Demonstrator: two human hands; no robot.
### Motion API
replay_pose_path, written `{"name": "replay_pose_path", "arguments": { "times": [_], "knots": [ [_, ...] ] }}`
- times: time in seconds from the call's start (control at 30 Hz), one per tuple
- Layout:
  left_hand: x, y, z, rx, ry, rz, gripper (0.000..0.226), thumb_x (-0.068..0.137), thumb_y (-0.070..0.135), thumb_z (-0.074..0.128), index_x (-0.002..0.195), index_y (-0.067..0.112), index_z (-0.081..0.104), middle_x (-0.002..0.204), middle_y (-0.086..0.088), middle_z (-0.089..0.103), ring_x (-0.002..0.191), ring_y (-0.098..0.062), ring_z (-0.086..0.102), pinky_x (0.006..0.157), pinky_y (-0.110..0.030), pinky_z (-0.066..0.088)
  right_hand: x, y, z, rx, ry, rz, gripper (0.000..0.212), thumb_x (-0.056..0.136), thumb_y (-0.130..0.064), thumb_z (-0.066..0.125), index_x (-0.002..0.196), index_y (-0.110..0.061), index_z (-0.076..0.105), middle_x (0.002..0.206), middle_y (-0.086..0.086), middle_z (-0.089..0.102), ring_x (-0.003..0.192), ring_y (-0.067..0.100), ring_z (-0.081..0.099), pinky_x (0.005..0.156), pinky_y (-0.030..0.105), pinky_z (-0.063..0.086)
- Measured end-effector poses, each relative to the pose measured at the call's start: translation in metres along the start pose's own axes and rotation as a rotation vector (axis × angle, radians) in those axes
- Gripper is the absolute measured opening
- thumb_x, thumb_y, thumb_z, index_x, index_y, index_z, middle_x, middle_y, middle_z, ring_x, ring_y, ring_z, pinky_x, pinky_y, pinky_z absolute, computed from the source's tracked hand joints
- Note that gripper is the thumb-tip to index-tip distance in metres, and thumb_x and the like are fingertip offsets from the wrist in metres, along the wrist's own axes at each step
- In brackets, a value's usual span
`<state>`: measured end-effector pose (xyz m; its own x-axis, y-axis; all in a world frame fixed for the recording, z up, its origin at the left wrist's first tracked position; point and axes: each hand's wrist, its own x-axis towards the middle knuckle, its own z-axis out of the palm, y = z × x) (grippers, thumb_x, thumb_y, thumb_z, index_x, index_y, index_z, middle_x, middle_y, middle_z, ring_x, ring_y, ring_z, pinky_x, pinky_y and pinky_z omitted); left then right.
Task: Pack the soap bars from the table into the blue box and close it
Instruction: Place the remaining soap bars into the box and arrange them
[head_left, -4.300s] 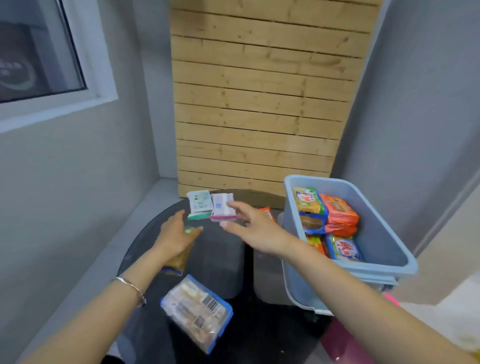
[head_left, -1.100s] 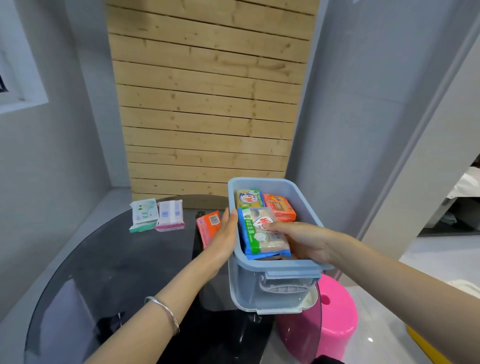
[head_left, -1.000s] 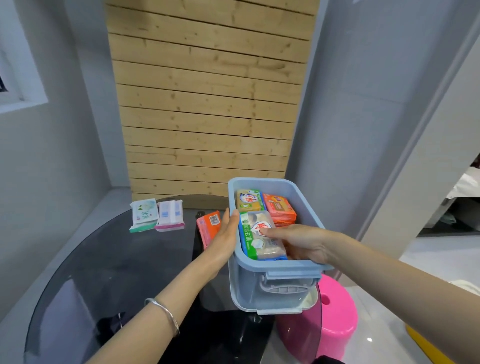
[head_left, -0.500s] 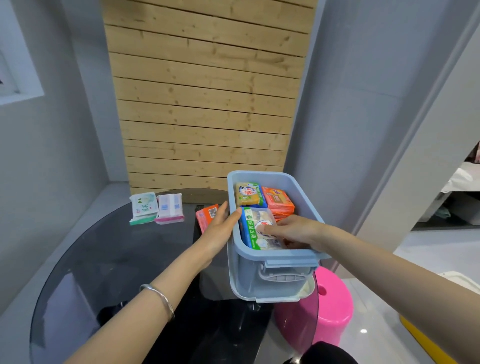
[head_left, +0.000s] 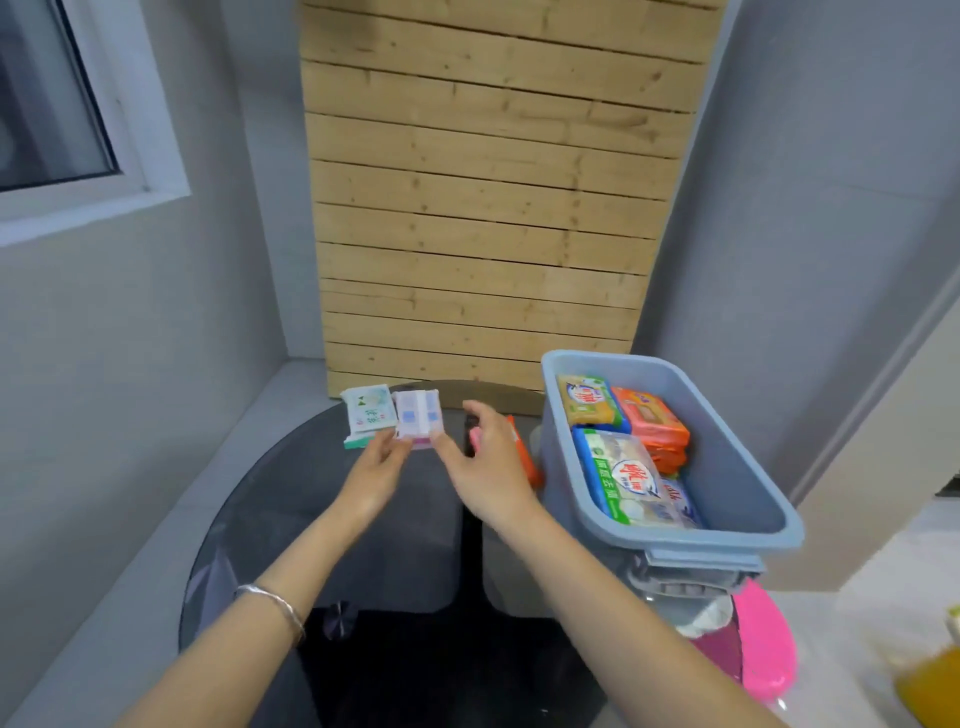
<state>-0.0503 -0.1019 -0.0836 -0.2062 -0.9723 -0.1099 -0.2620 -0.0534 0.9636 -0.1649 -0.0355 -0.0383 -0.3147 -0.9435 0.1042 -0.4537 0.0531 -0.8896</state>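
Blue box (head_left: 737, 467) — four bars, table (head_left: 291, 519) three

Two bare forearms with no sleeves. The left hand (head_left: 375, 475) has a thin silver bangle (head_left: 274, 608) on its wrist. The right hand (head_left: 488, 470) and its wrist wear nothing.

Both my forearms extend toward far centre. Left hand (head_left: 373, 474) fingers loosely spread, bracelet (head_left: 275, 609) at wrist. Right hand (head_left: 485, 462) open, fingers slightly curled, empty.
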Motion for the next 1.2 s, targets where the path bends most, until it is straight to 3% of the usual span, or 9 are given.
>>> {"name": "replay_pose_path", "arguments": {
  "times": [0.17, 0.43, 0.5, 0.63, 0.73, 0.83, 0.9, 1.03, 1.2],
  "knots": [
    [0.003, -0.029, -0.011, -0.069, 0.012, -0.073, 0.049, 0.097, 0.033, 0.042, 0.143, 0.017, 0.034, 0.147, -0.004, 0.042, 0.132, -0.020, 0.043, 0.097, -0.024, 0.029, 0.033, 0.067, 0.022, -0.541, 0.150, 0.136, 0.074, 0.089, -0.039, 0.057, 0.149, -0.013, 0.023, 0.160, 0.007, 0.017, 0.148, 0.025, 0.014, 0.120, 0.035, 0.014],
    [0.004, -0.032, 0.000, -0.101, -0.038, -0.087, 0.052, 0.097, 0.033, 0.042, 0.145, 0.017, 0.030, 0.151, -0.004, 0.036, 0.137, -0.018, 0.036, 0.097, -0.023, 0.027, 0.052, 0.101, 0.026, -0.743, 0.160, 0.146, 0.064, 0.090, -0.027, 0.058, 0.147, -0.022, 0.029, 0.155, 0.010, 0.025, 0.140, 0.031, 0.028, 0.115, 0.040, 0.026],
    [0.004, -0.030, 0.003, -0.099, -0.049, -0.078, 0.053, 0.097, 0.033, 0.042, 0.145, 0.017, 0.029, 0.151, -0.004, 0.037, 0.136, -0.018, 0.037, 0.099, -0.024, 0.028, 0.049, 0.092, 0.025, -0.570, 0.172, 0.144, 0.061, 0.089, -0.027, 0.058, 0.145, -0.021, 0.035, 0.147, 0.009, 0.040, 0.132, 0.029, 0.041, 0.110, 0.037, 0.036],
    [0.002, -0.016, 0.007, -0.142, -0.059, -0.049, 0.052, 0.096, 0.036, 0.043, 0.145, 0.020, 0.031, 0.150, -0.002, 0.038, 0.135, -0.018, 0.039, 0.111, -0.033, 0.031, 0.033, 0.053, 0.016, 0.180, 0.149, 0.196, 0.057, 0.087, -0.020, 0.064, 0.141, -0.015, 0.043, 0.138, 0.007, 0.053, 0.117, 0.016, 0.054, 0.094, 0.022, 0.041],
    [-0.003, 0.003, 0.011, -0.205, -0.095, -0.049, 0.051, 0.095, 0.046, 0.039, 0.141, 0.023, 0.040, 0.147, -0.001, 0.044, 0.132, -0.018, 0.043, 0.112, -0.042, 0.033, 0.011, 0.023, 0.006, 0.653, -0.002, 0.314, 0.049, 0.093, -0.021, 0.057, 0.140, -0.018, 0.046, 0.136, 0.008, 0.056, 0.116, 0.017, 0.056, 0.099, 0.032, 0.045],
    [-0.013, 0.027, 0.013, -0.343, -0.149, -0.025, 0.040, 0.089, 0.054, 0.045, 0.116, 0.027, 0.059, 0.122, -0.003, 0.067, 0.112, -0.016, 0.062, 0.104, -0.039, 0.044, -0.012, 0.005, -0.011, 1.150, -0.221, 0.419, 0.038, 0.097, -0.028, 0.046, 0.130, -0.012, 0.055, 0.125, 0.014, 0.066, 0.111, 0.025, 0.063, 0.093, 0.041, 0.050],
    [-0.022, 0.045, 0.012, -0.405, -0.157, -0.012, 0.038, 0.082, 0.051, 0.056, 0.107, 0.023, 0.065, 0.104, -0.003, 0.075, 0.096, -0.016, 0.071, 0.091, -0.034, 0.053, -0.027, -0.004, -0.027, 1.172, -0.296, 0.397, 0.034, 0.098, -0.030, 0.042, 0.119, -0.011, 0.062, 0.118, 0.012, 0.070, 0.107, 0.022, 0.067, 0.086, 0.036, 0.055],
    [-0.043, 0.078, 0.022, -0.398, -0.202, 0.132, 0.030, 0.082, 0.042, 0.063, 0.099, 0.018, 0.068, 0.090, -0.004, 0.078, 0.078, -0.012, 0.074, 0.063, -0.021, 0.057, -0.039, -0.014, -0.075, 0.730, -0.199, 0.190, 0.030, 0.097, -0.027, 0.046, 0.119, -0.014, 0.063, 0.112, 0.008, 0.073, 0.101, 0.018, 0.069, 0.087, 0.030, 0.055],
    [-0.059, 0.115, 0.071, -0.353, -0.279, 0.267, 0.023, 0.086, 0.036, 0.061, 0.096, 0.017, 0.069, 0.078, 0.001, 0.077, 0.067, -0.010, 0.073, 0.054, -0.018, 0.055, -0.037, -0.022, -0.141, 0.429, -0.060, 0.031, 0.041, 0.090, -0.030, 0.059, 0.130, -0.030, 0.048, 0.101, 0.002, 0.072, 0.080, 0.007, 0.073, 0.062, 0.017, 0.055]
  ]
}}
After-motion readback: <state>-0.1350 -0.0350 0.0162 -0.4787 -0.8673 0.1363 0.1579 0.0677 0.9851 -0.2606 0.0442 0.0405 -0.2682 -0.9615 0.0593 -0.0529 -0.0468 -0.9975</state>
